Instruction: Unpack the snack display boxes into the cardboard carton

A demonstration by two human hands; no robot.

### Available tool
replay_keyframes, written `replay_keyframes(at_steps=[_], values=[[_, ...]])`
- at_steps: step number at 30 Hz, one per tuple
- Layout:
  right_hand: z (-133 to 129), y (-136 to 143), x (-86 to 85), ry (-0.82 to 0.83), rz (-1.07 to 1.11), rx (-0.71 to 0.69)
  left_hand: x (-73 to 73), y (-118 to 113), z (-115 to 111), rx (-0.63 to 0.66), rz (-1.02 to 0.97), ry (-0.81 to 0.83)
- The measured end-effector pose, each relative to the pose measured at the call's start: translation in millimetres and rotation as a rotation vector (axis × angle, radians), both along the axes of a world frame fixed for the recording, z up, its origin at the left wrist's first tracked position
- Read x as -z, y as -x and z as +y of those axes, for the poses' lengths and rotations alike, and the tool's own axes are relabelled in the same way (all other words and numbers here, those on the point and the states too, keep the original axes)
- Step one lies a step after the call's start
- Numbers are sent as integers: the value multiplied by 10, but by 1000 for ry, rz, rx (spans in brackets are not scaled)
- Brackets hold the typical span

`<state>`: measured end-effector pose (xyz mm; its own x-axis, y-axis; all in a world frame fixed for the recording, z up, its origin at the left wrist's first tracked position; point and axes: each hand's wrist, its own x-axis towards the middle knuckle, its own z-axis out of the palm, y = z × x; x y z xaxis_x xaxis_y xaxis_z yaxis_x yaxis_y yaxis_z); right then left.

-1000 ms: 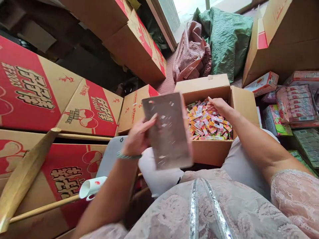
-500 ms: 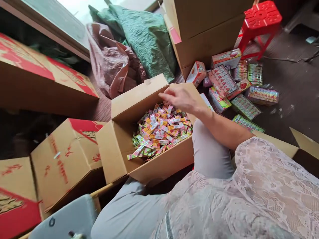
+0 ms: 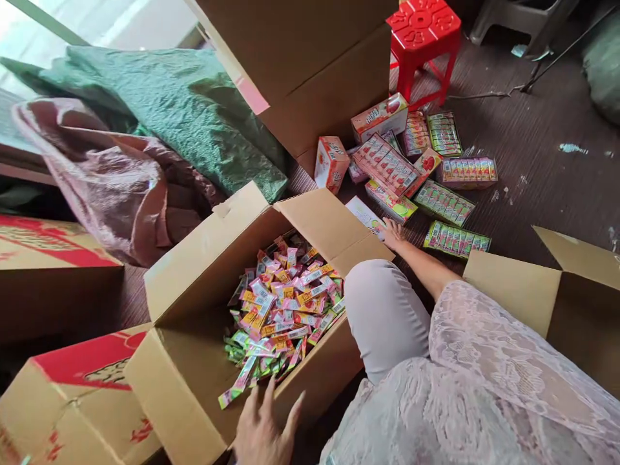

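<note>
My left hand [image 3: 266, 429] is at the near edge of an open cardboard carton [image 3: 324, 381], its fingers spread and nothing in them. Inside the carton lies a heap of small wrapped sticks [image 3: 285, 297], pink, orange and green, with printed codes. Beyond my knee, on the floor to the right of the carton, my right hand [image 3: 394, 234] reaches down with fingers apart. Its fingertips are at the end of a white and green small box [image 3: 364, 216]; whether they press on it is hard to see.
Several candy boxes and clear-wrapped packs [image 3: 387, 165] lie piled on the dark floor. Behind them stand a tall carton [image 3: 320, 77] and a red stool [image 3: 423, 39]. Green [image 3: 194, 110] and pink sacks [image 3: 111, 174] slump at left. Another open carton [image 3: 513, 284] is at right.
My right hand has moved from above the carton out to the white and green box on the floor. My left hand has come into view at the carton's near edge. The view has swung right.
</note>
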<state>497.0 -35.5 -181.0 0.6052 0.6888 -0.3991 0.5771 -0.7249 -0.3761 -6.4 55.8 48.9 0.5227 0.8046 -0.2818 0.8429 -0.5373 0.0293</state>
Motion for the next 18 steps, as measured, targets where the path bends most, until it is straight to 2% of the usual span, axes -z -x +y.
replay_keyframes(at_steps=[3,6,10,13,15,18], values=[[227,90,218,19,20,-19,456,-442,154,157,121,125],[418,159,376,53,6,-28,689,-705,260,204,320,343],[554,261,490,78,-20,52,765,-721,335,227,358,349],[483,257,488,104,-6,109,759,-694,336,239,374,322],[295,216,444,123,21,111,767,-702,328,247,387,307],[-171,151,311,131,41,86,807,-722,330,255,416,269]])
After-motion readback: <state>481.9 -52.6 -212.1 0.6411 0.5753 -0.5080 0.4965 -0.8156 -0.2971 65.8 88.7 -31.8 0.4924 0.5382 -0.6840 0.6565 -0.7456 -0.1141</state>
